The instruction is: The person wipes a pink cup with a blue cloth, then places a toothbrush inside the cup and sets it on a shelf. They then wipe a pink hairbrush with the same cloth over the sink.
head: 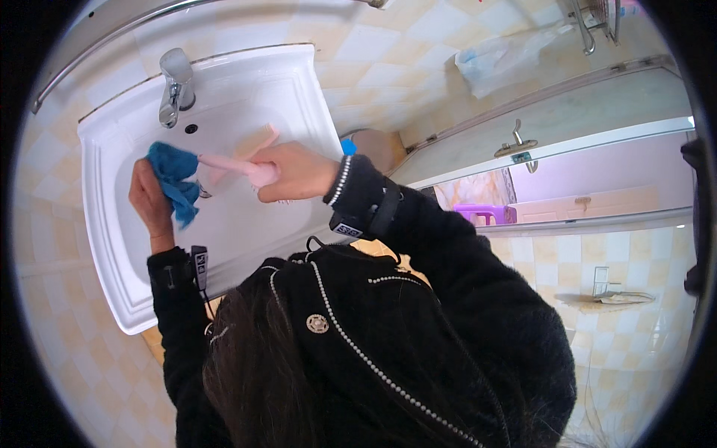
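Note:
Over the white ceramic washbasin [263, 207], my left hand [150, 196] grips a blue cloth [178, 178], which hangs loosely from the fingers. My right hand [297, 171] is closed around a pink hairbrush [229, 165]; its handle reaches left to the cloth and bristle tips show under the hand. A light pink comb [260, 140] lies in the basin just beyond my right hand. Something pink, partly hidden, is beneath the brush handle. The chrome faucet [175, 89] stands at the far side, near the dark drain or overflow hole [191, 129].
A metal rail [123, 33] runs along the tiled wall beyond the basin. To the right are a round bin-like container [372, 148], a hanging plastic bag [498, 61], a door with a metal handle [516, 147] and a purple plastic stool [485, 213].

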A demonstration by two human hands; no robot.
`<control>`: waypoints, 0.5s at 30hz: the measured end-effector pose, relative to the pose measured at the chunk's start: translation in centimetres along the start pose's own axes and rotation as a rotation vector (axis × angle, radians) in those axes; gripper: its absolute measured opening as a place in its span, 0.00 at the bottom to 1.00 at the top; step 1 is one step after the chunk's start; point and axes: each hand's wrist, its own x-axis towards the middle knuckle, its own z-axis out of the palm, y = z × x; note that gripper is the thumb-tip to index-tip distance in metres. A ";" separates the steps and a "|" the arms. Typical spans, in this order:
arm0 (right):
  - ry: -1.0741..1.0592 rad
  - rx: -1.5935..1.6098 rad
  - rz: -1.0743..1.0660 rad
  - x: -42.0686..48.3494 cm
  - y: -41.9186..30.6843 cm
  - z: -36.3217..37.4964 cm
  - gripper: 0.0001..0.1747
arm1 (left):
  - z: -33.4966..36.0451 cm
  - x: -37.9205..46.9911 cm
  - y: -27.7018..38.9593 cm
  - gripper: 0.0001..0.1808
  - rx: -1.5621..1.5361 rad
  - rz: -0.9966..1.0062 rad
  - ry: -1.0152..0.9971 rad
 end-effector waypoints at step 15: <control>0.096 -0.584 -0.186 0.8 0.8 2.5 0.21 | 5.1 -3.6 -0.5 0.10 0.290 0.514 -0.429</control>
